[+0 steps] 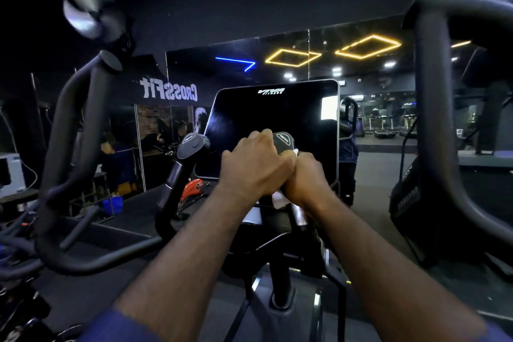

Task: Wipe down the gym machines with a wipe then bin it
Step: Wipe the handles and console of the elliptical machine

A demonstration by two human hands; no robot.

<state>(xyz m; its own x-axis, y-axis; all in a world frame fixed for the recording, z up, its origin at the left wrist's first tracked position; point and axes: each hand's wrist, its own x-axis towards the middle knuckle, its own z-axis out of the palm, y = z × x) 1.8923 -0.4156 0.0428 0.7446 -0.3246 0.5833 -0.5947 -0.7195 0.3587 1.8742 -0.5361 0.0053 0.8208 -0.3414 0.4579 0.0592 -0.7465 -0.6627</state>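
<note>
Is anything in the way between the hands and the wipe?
No, nothing visible is in the way. The right hand is curled round the white wipe on the machine's handle. The left hand grips the same handle right beside it, touching the right hand.

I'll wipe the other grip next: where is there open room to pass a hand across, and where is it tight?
Open: the gap between the left grip and the left hand, low across the console; also between the console and the right swing bar. Tight: the right grip, with the right hand and wipe bunched against the left.
</note>
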